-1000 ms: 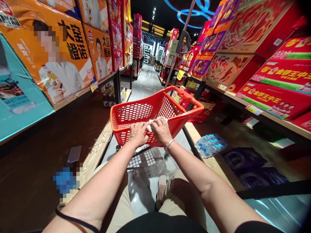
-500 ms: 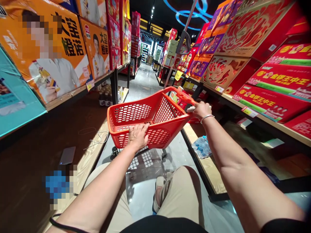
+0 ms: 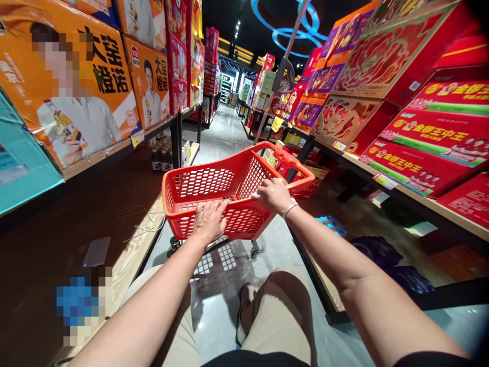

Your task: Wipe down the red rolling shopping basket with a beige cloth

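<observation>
Your right hand [image 3: 274, 195] has just come back from the handle end of the red cart [image 3: 244, 204]. Now it is over the long side close to you, a bit past the middle. That puts both your hands on the same side again, with a piece of the rim showing between them.

Your right hand is bent round a white cloth [image 3: 258, 194], and a bit of it pokes out by the fingers. It looks pinched against the top edge, but your hand hides most of it. Your left hand [image 3: 209, 220] has stayed on the rim. It lies flat with its fingers out, and it seems to hold nothing, so it may be helping to keep the cart still.

The cart sits in front of both hands, tipped up toward the handle [image 3: 294, 161], which is just past your right hand. The part of the basket you can see past your hands has lots of little holes and no goods. A wheel [image 3: 174, 244] is below and to the left of your left hand.

Out to the left of that hand, a white cord [image 3: 147, 224] and a flat gray thing [image 3: 97, 251] lie on the low shelf. Under your right arm is a pack of blue-topped bottles [image 3: 331, 224], partly hidden.
</observation>
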The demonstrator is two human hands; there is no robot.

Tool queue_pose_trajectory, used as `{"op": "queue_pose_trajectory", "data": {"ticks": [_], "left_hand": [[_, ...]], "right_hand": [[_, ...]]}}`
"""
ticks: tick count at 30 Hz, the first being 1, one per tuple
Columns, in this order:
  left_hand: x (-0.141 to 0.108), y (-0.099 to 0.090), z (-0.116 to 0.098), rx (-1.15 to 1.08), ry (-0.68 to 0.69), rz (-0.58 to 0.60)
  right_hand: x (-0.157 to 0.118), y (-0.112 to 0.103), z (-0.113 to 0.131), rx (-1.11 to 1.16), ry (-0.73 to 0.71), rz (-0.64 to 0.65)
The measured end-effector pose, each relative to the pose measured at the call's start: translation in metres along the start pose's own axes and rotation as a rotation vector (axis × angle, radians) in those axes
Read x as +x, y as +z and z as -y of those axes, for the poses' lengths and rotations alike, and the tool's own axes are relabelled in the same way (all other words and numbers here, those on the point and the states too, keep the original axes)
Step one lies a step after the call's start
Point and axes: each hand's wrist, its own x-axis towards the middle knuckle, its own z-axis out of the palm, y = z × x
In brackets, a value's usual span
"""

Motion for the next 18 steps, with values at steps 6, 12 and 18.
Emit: {"op": "queue_pose_trajectory", "data": {"ticks": [6,12,18], "left_hand": [[-0.003,-0.001,0.006,-0.028,-0.003,-0.016],[-0.003,-0.004,0.007,0.007,-0.002,-0.031],[0.001,-0.012,0.013,0.007,-0.058,-0.007]], "right_hand": [[-0.027,-0.02,-0.131,-0.142,0.387,-0.033],[-0.05,0.003,-0.141,-0.046,0.615,-0.233],[-0.056,0.066,-0.042,0.069,0.385,-0.488]]}}
